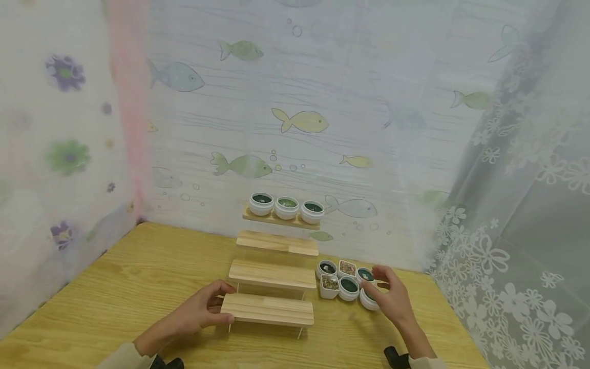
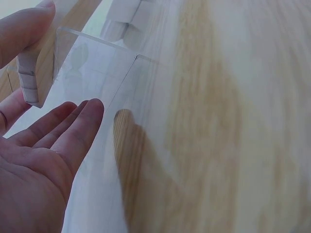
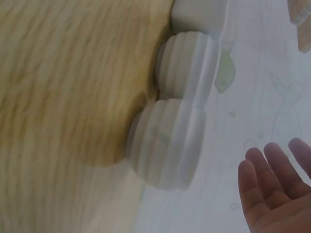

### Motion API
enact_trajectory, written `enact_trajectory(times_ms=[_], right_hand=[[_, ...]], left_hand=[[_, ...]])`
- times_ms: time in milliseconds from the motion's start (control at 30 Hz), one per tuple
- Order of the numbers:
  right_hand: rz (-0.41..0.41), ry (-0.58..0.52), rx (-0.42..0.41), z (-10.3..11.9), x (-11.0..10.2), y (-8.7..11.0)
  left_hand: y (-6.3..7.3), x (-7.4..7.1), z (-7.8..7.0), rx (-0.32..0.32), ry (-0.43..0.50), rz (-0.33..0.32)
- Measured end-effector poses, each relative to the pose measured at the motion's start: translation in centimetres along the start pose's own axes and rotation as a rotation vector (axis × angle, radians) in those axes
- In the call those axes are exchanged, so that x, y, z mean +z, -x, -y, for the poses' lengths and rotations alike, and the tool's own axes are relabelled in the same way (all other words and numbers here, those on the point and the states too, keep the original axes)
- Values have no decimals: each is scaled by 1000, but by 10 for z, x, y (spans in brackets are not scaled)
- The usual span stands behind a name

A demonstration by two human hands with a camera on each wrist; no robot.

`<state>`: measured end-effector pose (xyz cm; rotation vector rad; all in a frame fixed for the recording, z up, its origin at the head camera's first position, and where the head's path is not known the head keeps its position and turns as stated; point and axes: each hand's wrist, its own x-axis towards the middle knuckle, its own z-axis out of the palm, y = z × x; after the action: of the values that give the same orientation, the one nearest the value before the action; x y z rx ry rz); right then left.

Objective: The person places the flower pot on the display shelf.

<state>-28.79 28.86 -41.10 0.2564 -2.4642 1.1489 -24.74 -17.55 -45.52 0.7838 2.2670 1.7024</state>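
A stepped wooden display stand (image 1: 272, 274) with clear supports is on the table. My left hand (image 1: 200, 310) grips the left end of its lowest board (image 1: 267, 309), thumb at the front and fingers behind. In the left wrist view, the thumb and a finger of the left hand (image 2: 43, 160) are at the board end (image 2: 36, 77), beside a clear support panel (image 2: 97, 63). Over the front right round white pot (image 1: 370, 304) hovers my right hand (image 1: 392, 297), thumb and fingers apart. The right wrist view shows the right hand (image 3: 277, 194) apart from the ribbed pots (image 3: 167, 145).
Three white pots (image 1: 287, 209) with green contents stand on the top board. Right of the stand, several small pots form a cluster, among them a square one (image 1: 329, 292) and a round one (image 1: 349, 292). Behind the table hangs a fish-patterned curtain (image 1: 295, 77).
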Motion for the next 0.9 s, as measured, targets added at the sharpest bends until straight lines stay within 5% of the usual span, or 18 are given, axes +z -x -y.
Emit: enact_trajectory(times_ms=[900], right_hand=[[139, 68, 207, -29, -6, 7]], left_hand=[[1, 0, 2, 2, 5, 1]])
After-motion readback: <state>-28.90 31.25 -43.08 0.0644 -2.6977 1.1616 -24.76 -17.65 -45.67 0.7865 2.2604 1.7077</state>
